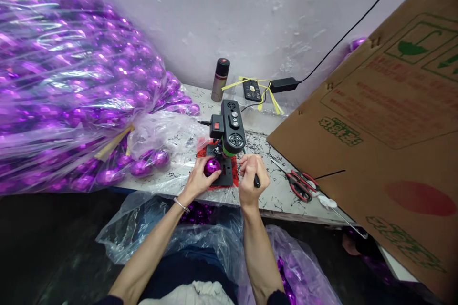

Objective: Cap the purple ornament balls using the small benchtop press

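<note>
A shiny purple faceted ball (212, 167) is held in the fingers and thumb of my left hand (200, 178). The ball sits at the base of a small black bench machine (233, 126), which has round vents, buttons and a red switch. My right hand (253, 177) is closed in a fist just right of the machine. Out of the fist pokes the end of a black handle (256, 181); the rest of what it belongs to is mostly hidden. Under the machine lies a red sheet (235, 171).
Large clear bags of purple balls (89, 81) fill the left. A cardboard box (358, 143) leans in from the right, beside red-and-black scissors (300, 183). Behind the machine stand a spray can (220, 80) and a power adapter (284, 85). Black scraps litter the table (272, 200).
</note>
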`<state>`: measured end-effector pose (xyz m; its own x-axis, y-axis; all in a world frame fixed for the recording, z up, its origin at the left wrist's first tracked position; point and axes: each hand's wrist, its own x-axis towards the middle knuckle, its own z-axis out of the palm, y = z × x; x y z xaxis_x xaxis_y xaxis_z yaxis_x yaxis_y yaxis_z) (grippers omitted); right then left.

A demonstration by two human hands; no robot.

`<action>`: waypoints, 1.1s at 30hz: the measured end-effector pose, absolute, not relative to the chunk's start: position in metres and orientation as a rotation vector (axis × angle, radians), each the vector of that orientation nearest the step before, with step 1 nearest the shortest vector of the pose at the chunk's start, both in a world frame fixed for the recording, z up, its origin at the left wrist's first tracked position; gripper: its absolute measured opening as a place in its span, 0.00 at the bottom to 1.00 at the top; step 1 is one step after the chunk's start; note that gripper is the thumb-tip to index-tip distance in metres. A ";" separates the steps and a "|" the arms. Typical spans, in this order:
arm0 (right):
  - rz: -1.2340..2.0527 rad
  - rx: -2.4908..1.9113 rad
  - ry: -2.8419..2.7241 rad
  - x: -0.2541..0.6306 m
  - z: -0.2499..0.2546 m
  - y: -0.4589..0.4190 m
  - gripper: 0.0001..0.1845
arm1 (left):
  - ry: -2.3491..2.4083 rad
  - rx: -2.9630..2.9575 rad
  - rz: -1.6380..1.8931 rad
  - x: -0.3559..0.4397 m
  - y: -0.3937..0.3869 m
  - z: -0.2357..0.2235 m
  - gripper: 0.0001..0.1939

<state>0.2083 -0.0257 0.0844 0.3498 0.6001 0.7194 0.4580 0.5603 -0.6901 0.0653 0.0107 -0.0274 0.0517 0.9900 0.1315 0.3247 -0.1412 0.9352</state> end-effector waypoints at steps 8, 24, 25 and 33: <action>0.182 -1.111 -1.296 0.210 0.104 -0.024 0.24 | 1.404 1.808 0.958 0.068 0.022 -0.025 0.29; 0.067 -1.073 -1.329 0.212 0.086 -0.029 0.21 | 1.314 1.939 1.014 0.073 0.029 -0.039 0.31; 0.065 -1.074 -1.333 0.212 0.085 -0.030 0.21 | 1.317 1.943 1.012 0.075 0.027 -0.040 0.31; 0.057 -1.037 -1.351 0.213 0.081 -0.031 0.19 | 1.360 1.832 1.093 0.080 0.018 -0.055 0.35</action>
<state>0.2128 -0.0311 0.0812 0.2865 0.5801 0.7625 0.5134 0.5790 -0.6334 0.0803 0.0177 -0.0550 0.1351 0.9561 0.2599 0.4599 -0.2928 0.8383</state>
